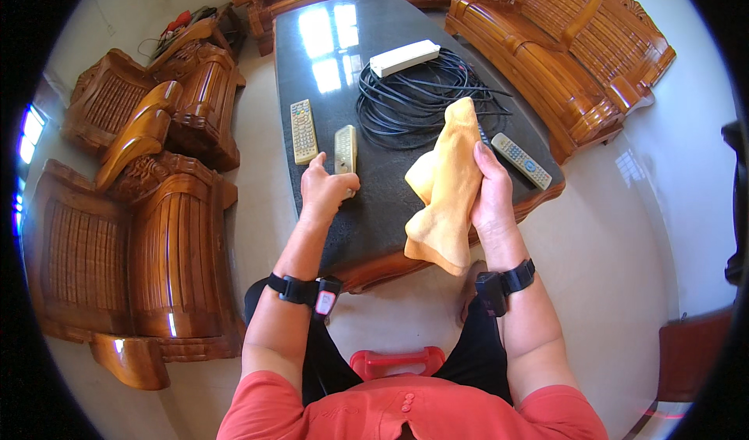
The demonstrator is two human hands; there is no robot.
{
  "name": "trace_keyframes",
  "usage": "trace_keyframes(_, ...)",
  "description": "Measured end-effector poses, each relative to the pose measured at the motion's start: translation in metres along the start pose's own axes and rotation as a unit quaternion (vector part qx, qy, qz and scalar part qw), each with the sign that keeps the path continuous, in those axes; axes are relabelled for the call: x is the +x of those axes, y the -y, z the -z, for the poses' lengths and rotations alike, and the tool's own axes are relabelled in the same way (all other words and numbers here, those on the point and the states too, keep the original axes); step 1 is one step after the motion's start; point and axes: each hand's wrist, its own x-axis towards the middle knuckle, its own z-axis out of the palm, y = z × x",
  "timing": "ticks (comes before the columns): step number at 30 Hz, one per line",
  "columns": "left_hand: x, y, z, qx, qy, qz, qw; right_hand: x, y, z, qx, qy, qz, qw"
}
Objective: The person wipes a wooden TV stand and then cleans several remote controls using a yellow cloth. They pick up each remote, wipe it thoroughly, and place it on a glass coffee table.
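My left hand (327,185) is at the near end of a cream remote control (345,147), its thumb and fingers around that end. Just left of it, a second remote control (303,131) with many buttons lies on the dark tabletop (374,217), close to my extended finger. A yellow cloth (447,188) hangs bunched from my right hand (494,191), the thumb pressed on its edge. Right of that hand lies a grey remote control (522,162). Part of another dark object with buttons shows behind the cloth, mostly hidden.
Coiled black cable (404,106) lies on the table, with a white oblong box (405,58) on its far side. Carved wooden armchairs (169,264) stand at left, a wooden bench (562,48) at far right. A red plastic stool (398,363) is between my legs.
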Motion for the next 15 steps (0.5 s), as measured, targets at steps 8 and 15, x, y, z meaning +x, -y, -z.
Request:
trace_keyframes(8,-0.021,0.004,-0.014,-0.455,0.345,0.180,0.801,0.009,-0.058,-0.027,-0.175,0.071,0.070,0.979)
trace_keyframes(15,-0.040,0.000,-0.034,-0.381,0.205,0.222,0.874,0.000,-0.096,-0.036,-0.584,0.052,0.367,0.722)
